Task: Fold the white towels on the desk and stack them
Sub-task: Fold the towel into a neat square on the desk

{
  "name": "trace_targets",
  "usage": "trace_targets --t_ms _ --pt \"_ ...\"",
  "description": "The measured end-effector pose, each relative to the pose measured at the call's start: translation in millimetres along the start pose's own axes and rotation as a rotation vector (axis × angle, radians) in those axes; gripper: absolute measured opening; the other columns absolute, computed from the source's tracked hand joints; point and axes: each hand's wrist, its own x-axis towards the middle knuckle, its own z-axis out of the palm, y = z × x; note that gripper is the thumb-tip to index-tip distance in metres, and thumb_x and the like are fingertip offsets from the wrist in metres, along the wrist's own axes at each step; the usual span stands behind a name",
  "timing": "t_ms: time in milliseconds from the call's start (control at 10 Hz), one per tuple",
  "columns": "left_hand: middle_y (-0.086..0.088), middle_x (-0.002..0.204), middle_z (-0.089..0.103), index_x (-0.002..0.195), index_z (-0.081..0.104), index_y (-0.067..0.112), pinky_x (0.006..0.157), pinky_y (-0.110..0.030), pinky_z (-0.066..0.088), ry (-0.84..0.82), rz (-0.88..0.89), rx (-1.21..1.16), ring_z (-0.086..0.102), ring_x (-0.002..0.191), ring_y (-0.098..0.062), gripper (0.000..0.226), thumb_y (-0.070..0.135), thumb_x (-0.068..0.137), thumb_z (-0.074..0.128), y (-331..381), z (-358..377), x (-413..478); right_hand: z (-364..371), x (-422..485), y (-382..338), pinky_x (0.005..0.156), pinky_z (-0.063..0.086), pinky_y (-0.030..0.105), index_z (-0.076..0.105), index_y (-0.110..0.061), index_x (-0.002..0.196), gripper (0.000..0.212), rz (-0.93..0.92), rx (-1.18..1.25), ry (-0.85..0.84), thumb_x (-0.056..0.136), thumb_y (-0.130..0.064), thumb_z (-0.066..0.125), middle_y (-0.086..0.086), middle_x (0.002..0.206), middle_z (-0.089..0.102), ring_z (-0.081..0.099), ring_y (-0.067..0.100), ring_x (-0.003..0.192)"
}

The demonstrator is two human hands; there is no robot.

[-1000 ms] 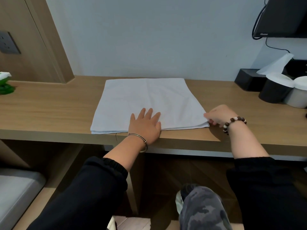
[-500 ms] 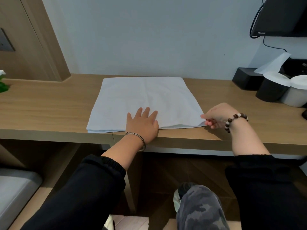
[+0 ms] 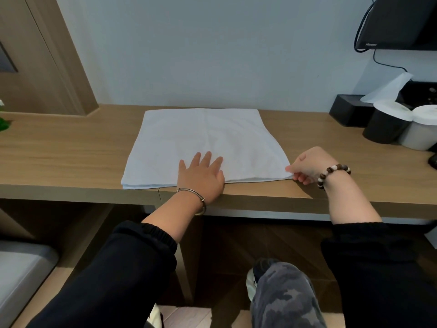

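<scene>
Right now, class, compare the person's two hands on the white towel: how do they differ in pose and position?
The left hand lies flat and open on the near edge of the white towel; the right hand curls, pinching its near right corner. The left wrist wears a thin metal bangle, the right a beaded bracelet. Both hands touch the same towel on the desk.

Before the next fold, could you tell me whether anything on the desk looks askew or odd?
Nothing stands out. The white towel lies flat on the desk, its near edge close to the desk's front. The left hand presses on it and the right hand pinches its near right corner.
</scene>
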Motion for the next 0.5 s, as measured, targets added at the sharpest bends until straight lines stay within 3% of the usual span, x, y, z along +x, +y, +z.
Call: trace_targets --t_ms 300,500 --pt "0.001 0.159 0.009 0.149 0.013 0.033 0.114 -0.055 0.008 -0.008 0.001 -0.003 0.005 0.146 -0.023 0.051 0.039 0.099 0.015 0.3 -1.4 -1.3 1.8 4.7 4.2 0.047 0.045 0.022 0.065 0.001 0.081 0.019 0.029 0.071 0.025 0.087 -0.016 0.068 0.008 0.063 0.064 0.052 0.012 0.050" --pt "0.001 0.159 0.008 0.149 0.012 0.032 0.115 -0.055 0.008 -0.035 0.004 0.007 0.004 0.146 -0.023 0.051 0.039 0.099 0.014 0.5 -4.7 -2.8 4.5 4.1 5.2 0.050 0.046 0.022 0.064 -0.001 0.076 0.021 -0.016 -0.006 0.042 0.087 -0.018 0.067 0.008 0.065 0.064 0.054 0.013 0.054"
